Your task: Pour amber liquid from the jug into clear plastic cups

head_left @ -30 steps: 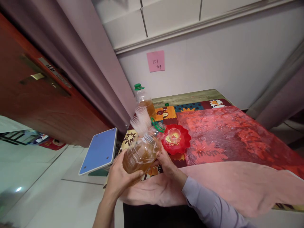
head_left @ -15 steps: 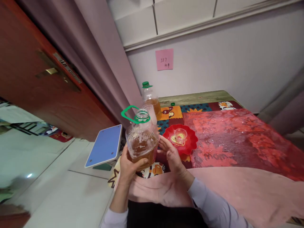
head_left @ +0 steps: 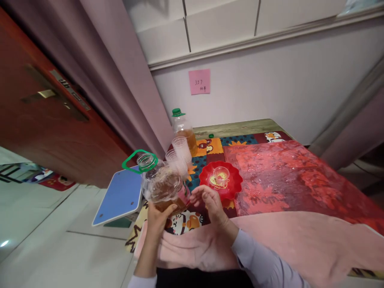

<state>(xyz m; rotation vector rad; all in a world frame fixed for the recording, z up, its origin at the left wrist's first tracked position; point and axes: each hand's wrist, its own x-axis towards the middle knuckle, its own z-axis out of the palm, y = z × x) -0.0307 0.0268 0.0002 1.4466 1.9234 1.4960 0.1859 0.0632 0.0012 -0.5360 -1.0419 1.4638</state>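
Observation:
A clear plastic jug (head_left: 163, 186) with a green ring handle (head_left: 135, 160) leans to the left, its uncapped neck pointing up and left. Brown liquid and pale foam show inside it. My left hand (head_left: 159, 216) is closed round the jug's lower left side, thumb across the front. My right hand (head_left: 211, 202) is beside the jug's lower right side, fingers stretched out; whether the fingertips touch it I cannot tell. To the right of that hand sits a red scalloped tray (head_left: 237, 188) with a small clear plastic cup (head_left: 222, 176) in it.
Stacks of clear plastic cups (head_left: 181, 150) stand behind the jug. A second jug (head_left: 186, 138), green-capped, is by the curtain. A green cap (head_left: 211, 136) lies near the table's back edge. Red plastic-covered cloth (head_left: 270, 176) spreads right; a blue board (head_left: 118, 196) is at left.
The jug has tipped from nearly upright to leaning left, its neck moving left. My right fingers are lower along its side. The camera view has shifted slightly.

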